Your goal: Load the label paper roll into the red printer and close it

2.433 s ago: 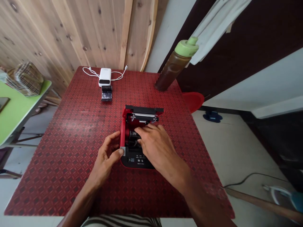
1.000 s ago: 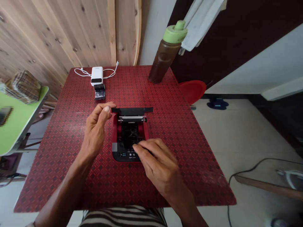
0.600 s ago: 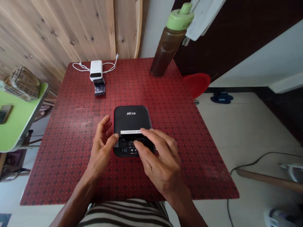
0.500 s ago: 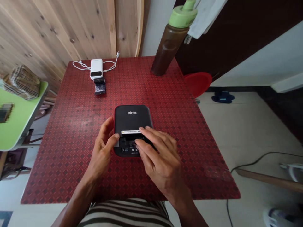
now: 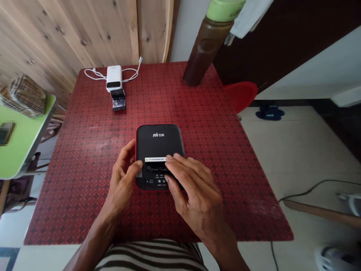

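Note:
A black thermal printer with a red base (image 5: 158, 140) sits near the middle of the red patterned table, its lid closed. A yellow-and-white warning label and a dark slot (image 5: 155, 165) cross its front part. My left hand (image 5: 121, 177) is at the printer's left side, with the thumb touching the edge by a small grey tab. My right hand (image 5: 194, 188) lies over the front, its fingertips on the slot area and hiding part of the control panel.
A white power bank (image 5: 114, 78) with a white cable and a small black object (image 5: 117, 99) lie at the table's far edge. A brown bottle with a green cap (image 5: 210, 45) stands at the far right corner. A green table (image 5: 17, 150) holds a plaid bag (image 5: 24, 96).
The printer's lid, open in the oldest frames, is now closed. My right hand has settled on the printer's front, and my left hand has come down beside it.

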A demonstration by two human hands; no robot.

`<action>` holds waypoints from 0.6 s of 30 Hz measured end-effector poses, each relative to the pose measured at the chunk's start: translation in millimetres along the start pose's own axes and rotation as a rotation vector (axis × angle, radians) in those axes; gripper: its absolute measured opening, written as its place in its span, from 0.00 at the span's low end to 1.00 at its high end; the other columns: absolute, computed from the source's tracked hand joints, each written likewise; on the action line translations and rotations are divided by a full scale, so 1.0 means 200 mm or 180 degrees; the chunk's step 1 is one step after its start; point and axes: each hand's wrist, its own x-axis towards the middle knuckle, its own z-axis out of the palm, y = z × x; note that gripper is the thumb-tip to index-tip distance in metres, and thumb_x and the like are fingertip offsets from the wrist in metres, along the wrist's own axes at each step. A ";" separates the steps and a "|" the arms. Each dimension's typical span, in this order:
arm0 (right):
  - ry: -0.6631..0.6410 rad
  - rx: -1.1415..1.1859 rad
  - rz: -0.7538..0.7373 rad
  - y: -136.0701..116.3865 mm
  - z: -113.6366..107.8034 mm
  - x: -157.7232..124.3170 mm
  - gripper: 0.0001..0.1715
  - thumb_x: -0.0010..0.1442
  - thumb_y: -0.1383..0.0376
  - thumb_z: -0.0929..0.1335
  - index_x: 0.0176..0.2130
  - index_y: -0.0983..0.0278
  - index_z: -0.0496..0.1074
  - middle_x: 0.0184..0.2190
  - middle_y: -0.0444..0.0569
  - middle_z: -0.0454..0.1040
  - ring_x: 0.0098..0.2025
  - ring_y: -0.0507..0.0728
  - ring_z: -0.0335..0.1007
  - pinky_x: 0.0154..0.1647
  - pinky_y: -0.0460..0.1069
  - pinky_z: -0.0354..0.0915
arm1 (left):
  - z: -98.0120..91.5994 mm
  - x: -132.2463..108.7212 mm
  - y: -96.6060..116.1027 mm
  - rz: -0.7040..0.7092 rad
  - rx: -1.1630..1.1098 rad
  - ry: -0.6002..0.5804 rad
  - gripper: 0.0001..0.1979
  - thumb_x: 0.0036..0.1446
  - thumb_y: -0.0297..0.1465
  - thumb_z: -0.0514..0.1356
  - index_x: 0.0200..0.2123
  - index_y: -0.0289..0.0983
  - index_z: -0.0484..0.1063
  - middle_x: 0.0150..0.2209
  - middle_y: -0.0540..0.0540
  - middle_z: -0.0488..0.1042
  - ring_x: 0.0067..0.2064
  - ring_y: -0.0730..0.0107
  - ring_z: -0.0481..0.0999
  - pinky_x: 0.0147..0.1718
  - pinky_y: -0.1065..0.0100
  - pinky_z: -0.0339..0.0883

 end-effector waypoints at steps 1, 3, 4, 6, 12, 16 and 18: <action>-0.0014 0.0021 -0.0010 0.00 0.00 0.00 0.16 0.74 0.72 0.70 0.59 0.62 0.75 0.55 0.52 0.87 0.59 0.61 0.84 0.64 0.59 0.75 | 0.00 0.00 -0.01 0.0033 0.0012 0.0005 0.28 0.66 0.38 0.68 0.67 0.47 0.73 0.71 0.43 0.74 0.71 0.46 0.73 0.69 0.48 0.67; -0.0056 0.0119 -0.0024 0.00 -0.02 -0.01 0.18 0.74 0.72 0.70 0.61 0.62 0.74 0.56 0.53 0.86 0.61 0.61 0.83 0.65 0.60 0.76 | -0.01 0.00 -0.02 0.0036 0.0001 -0.0008 0.27 0.66 0.38 0.68 0.67 0.48 0.74 0.70 0.44 0.75 0.71 0.48 0.74 0.70 0.48 0.66; -0.0065 0.0207 -0.0011 0.00 -0.03 -0.01 0.20 0.74 0.73 0.70 0.62 0.62 0.73 0.57 0.54 0.86 0.62 0.62 0.82 0.65 0.61 0.76 | -0.02 -0.01 -0.02 0.0014 -0.0010 -0.0015 0.26 0.67 0.38 0.68 0.67 0.48 0.74 0.70 0.45 0.76 0.71 0.49 0.74 0.72 0.49 0.64; 0.0000 0.0387 0.0085 0.00 -0.05 -0.02 0.23 0.73 0.74 0.69 0.63 0.61 0.73 0.58 0.54 0.85 0.62 0.62 0.81 0.64 0.61 0.78 | -0.04 -0.02 -0.02 -0.0037 -0.0016 -0.0049 0.24 0.69 0.38 0.67 0.67 0.47 0.75 0.69 0.44 0.77 0.71 0.50 0.73 0.73 0.48 0.61; 0.0521 0.0408 0.0546 0.05 -0.11 -0.12 0.22 0.70 0.77 0.70 0.59 0.59 0.77 0.50 0.52 0.86 0.52 0.60 0.84 0.56 0.58 0.80 | -0.10 -0.07 -0.01 -0.0028 0.0003 -0.0262 0.25 0.68 0.36 0.68 0.66 0.49 0.76 0.69 0.45 0.77 0.69 0.49 0.75 0.68 0.51 0.68; 0.0548 0.0331 0.0687 0.09 -0.11 -0.18 0.21 0.70 0.76 0.70 0.58 0.59 0.78 0.49 0.51 0.86 0.50 0.59 0.84 0.54 0.57 0.79 | -0.10 -0.07 0.00 -0.0080 -0.0022 -0.0236 0.25 0.66 0.34 0.69 0.65 0.50 0.78 0.67 0.47 0.78 0.69 0.50 0.75 0.68 0.52 0.67; 0.0535 0.0339 0.0703 0.09 -0.11 -0.20 0.21 0.70 0.75 0.71 0.58 0.58 0.78 0.48 0.51 0.86 0.50 0.59 0.84 0.54 0.57 0.79 | -0.10 -0.07 0.00 -0.0102 -0.0034 -0.0206 0.25 0.66 0.34 0.68 0.65 0.50 0.78 0.67 0.47 0.78 0.69 0.49 0.75 0.69 0.50 0.66</action>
